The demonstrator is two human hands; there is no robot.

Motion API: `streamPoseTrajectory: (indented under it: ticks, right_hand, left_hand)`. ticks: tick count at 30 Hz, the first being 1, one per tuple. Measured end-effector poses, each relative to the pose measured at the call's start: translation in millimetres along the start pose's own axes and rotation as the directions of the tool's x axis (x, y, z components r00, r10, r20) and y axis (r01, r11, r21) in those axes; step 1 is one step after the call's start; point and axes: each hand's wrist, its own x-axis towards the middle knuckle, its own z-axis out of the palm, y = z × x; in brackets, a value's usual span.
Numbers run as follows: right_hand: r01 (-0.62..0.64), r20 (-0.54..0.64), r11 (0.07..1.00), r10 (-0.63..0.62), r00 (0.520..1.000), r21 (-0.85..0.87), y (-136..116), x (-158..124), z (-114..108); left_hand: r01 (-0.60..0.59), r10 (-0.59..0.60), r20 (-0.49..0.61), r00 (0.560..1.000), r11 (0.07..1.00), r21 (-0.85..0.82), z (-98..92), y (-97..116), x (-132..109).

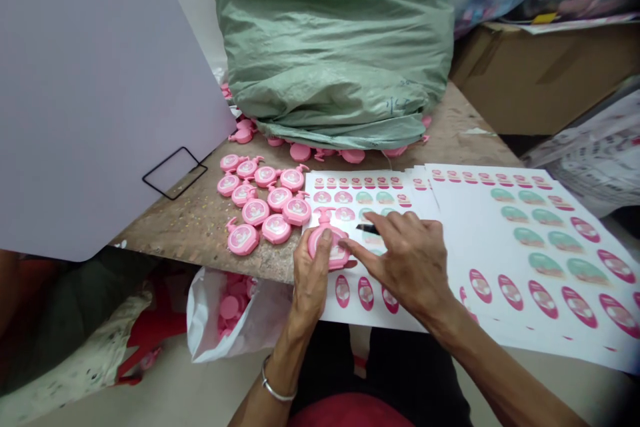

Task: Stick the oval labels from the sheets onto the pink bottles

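Note:
My left hand (311,275) is closed round a pink round plastic piece (330,247), holding it over the near edge of a sticker sheet (350,203). My right hand (405,260) lies on the same sheet, its forefinger pressing on the pink piece's face, the other fingers curled over a thin dark tool (367,229). Whether a sticker sits under the fingertip is hidden. Several finished-looking pink pieces (260,203) with round labels lie in a cluster left of the sheet.
More sticker sheets (540,247) fan out to the right on the worn table (200,220). A large green sack (335,47) stands at the back with pink pieces beneath its edge. A white board (90,80) leans at left. A white bag of pink pieces (230,310) hangs below the table.

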Motion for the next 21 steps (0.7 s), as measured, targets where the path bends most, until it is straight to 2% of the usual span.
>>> streamPoseTrajectory:
  ticks: [1,3,6,8,11,13,16,19,21]
  right_hand:
    - [-0.042,-0.009,0.999,0.043,0.999,0.030,0.4,0.5,1.6]
    - [-0.114,0.009,0.970,0.115,0.993,0.213,-3.3,0.7,8.5]
    - [-0.177,0.098,0.853,0.147,0.984,0.491,-15.1,-0.6,26.7]
    - [-0.206,0.130,0.823,0.162,0.978,0.529,-16.9,0.8,39.5]
    - [-0.267,0.140,0.843,0.228,0.964,0.468,-2.0,11.1,51.5]
    - [-0.295,0.185,0.848,0.236,0.954,0.440,13.7,22.9,55.5]
    - [-0.216,0.242,0.905,0.132,0.961,0.367,32.0,41.7,63.8]
    - [-0.093,0.205,0.993,0.076,0.976,0.076,42.2,53.6,79.1]
    - [-0.050,0.172,0.987,0.077,0.982,-0.151,47.3,55.9,90.1]
  left_hand:
    - [-0.020,0.020,-0.005,1.000,1.000,0.006,-0.7,-1.0,0.2]
    - [-0.040,0.043,-0.041,0.998,0.997,0.058,-1.3,-1.9,0.5]
    - [-0.042,0.072,-0.158,0.985,0.982,0.184,-0.5,-1.6,0.6]
    - [-0.046,0.082,-0.171,0.982,0.978,0.204,-1.3,-1.8,1.7]
    - [-0.057,0.091,-0.133,0.987,0.969,0.242,-12.4,-1.4,6.7]
    - [-0.093,0.164,-0.191,0.968,0.938,0.333,-30.7,1.4,13.1]
    - [-0.180,0.365,-0.314,0.876,0.853,0.490,-74.2,10.8,27.5]
    - [-0.177,0.485,-0.415,0.770,0.787,0.591,-125.3,22.5,46.6]
    - [-0.188,0.535,-0.406,0.741,0.746,0.639,-155.1,28.2,61.1]
